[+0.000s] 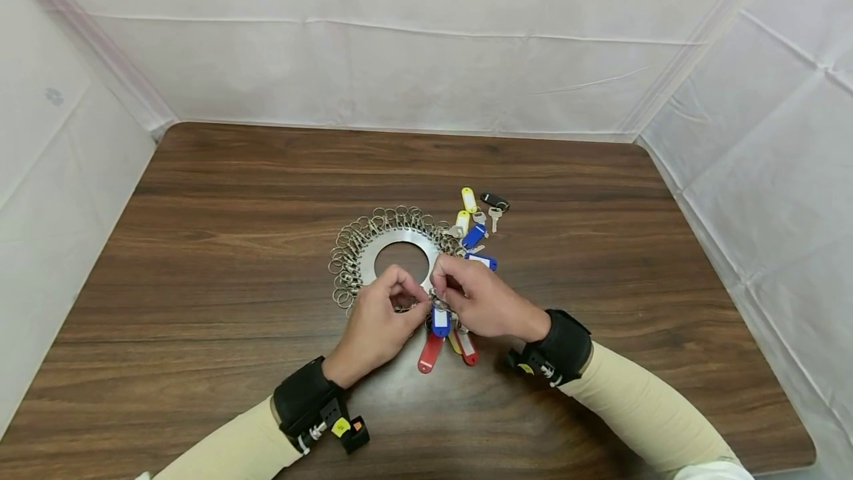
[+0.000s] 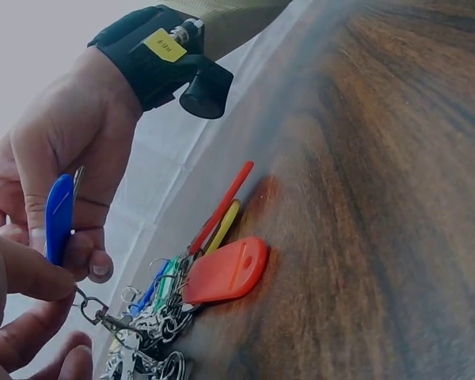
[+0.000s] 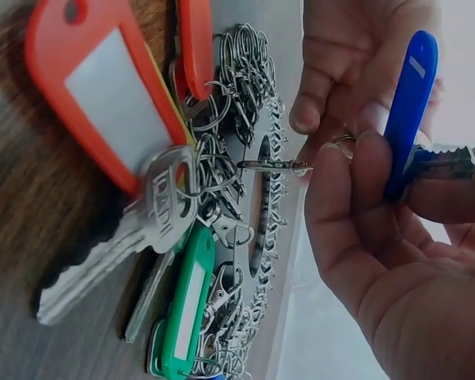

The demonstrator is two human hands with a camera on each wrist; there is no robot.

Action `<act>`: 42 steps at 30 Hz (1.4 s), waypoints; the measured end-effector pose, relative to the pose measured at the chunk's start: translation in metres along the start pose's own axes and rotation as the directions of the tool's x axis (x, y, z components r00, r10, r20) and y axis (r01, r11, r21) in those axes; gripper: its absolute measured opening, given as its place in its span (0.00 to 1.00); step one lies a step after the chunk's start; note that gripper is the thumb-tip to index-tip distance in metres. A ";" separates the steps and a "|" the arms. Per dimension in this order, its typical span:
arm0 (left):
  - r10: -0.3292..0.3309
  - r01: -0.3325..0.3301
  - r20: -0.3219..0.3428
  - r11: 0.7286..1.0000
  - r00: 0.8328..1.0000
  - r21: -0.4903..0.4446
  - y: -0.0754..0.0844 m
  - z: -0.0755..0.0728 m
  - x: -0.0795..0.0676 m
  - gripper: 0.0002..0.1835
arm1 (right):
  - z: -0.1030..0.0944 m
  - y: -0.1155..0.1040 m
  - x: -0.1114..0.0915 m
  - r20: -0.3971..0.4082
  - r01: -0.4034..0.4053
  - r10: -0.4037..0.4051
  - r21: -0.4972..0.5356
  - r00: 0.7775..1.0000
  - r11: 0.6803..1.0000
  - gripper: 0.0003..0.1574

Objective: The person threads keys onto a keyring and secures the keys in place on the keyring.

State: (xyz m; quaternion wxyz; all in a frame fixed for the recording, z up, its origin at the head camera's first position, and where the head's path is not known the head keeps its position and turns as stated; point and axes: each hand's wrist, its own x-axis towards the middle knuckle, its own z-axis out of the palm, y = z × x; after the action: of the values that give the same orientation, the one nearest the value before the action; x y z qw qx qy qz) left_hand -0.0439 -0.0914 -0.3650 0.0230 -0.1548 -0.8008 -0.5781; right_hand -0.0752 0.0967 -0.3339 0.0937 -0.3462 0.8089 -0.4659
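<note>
A round metal key holder point(image 1: 369, 261) lies on the table, its rim lined with small clasps and split rings. At its front edge, my left hand point(image 1: 376, 324) pinches a small split ring point(image 2: 85, 305) joined to a clasp point(image 3: 275, 166). My right hand point(image 1: 493, 302) holds a blue key tag point(image 3: 412, 111) with a key point(image 3: 447, 162) beside it, fingertips close to the left hand's. Whether the tag's own ring is linked to the split ring is hidden by the fingers. Below the hands, red key tags point(image 1: 430, 352) hang out from the holder's front, with a green key tag point(image 3: 191, 305) beside them.
Loose tags and keys lie behind the right hand: yellow key tags point(image 1: 469, 199), a black key tag point(image 1: 493, 201), a blue tag point(image 1: 474, 235) and a silver key point(image 1: 495, 218). The brown wooden table point(image 1: 233, 258) is bordered by white sheeting point(image 1: 413, 72).
</note>
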 end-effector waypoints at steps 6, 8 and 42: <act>0.010 -0.008 0.018 0.995 1.000 -0.102 -0.001 0.001 0.001 0.13 | -0.007 -0.022 0.001 -0.004 0.026 -0.026 0.025 1.000 0.999 0.14; 0.010 -0.007 0.030 0.993 0.999 -0.114 0.001 0.001 0.002 0.12 | -0.009 -0.027 0.001 -0.007 0.016 -0.016 0.039 1.000 0.999 0.14; 0.183 -0.200 0.101 0.962 0.978 0.189 -0.011 -0.006 0.005 0.13 | -0.008 -0.024 0.001 -0.024 0.057 -0.055 0.088 0.998 0.995 0.15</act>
State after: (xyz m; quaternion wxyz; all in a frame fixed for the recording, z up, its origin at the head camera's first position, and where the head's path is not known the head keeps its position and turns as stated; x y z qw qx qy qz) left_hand -0.0531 -0.0990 -0.3722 0.0609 -0.2523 -0.8358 -0.4837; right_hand -0.0681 0.0939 -0.3101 0.0872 -0.3592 0.7785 -0.5074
